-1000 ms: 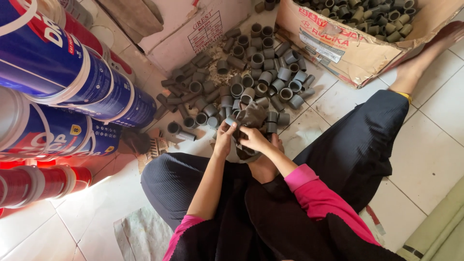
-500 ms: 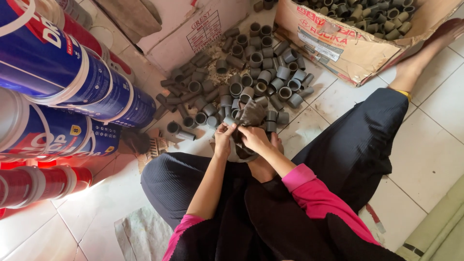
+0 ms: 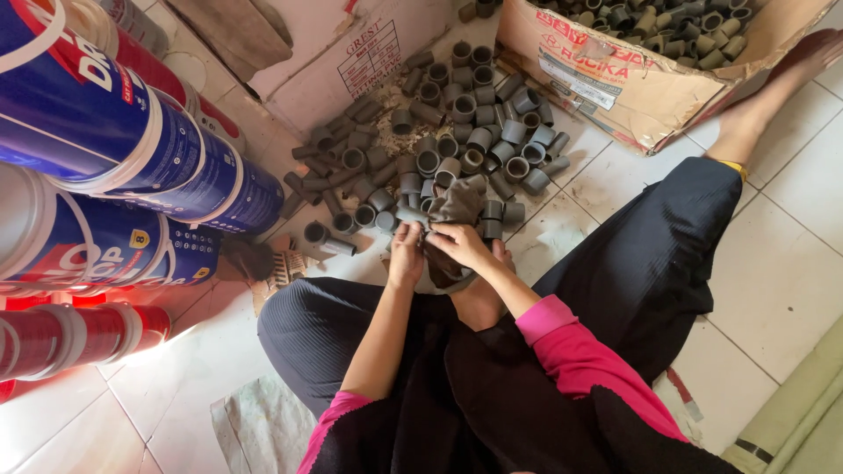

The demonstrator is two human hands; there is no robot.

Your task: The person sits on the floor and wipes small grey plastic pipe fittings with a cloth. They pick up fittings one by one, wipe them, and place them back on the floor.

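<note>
I sit on the tiled floor with my legs folded. My left hand point(image 3: 406, 254) pinches a short grey pipe fitting point(image 3: 411, 216) at its fingertips. My right hand point(image 3: 458, 244) grips a dark grey rag point(image 3: 455, 204) that is pressed against the fitting. Both hands meet just in front of a heap of grey pipe fittings point(image 3: 439, 140) spread on the floor.
A torn cardboard box point(image 3: 615, 75) full of more fittings stands at the upper right, beside my bare foot point(image 3: 773, 96). A white box point(image 3: 351, 53) lies behind the heap. Blue and red paint buckets point(image 3: 97, 158) are stacked on the left. A cloth point(image 3: 259, 426) lies by my left knee.
My hands have shifted slightly, turning the fitting within the rag. Everything else stays in place.
</note>
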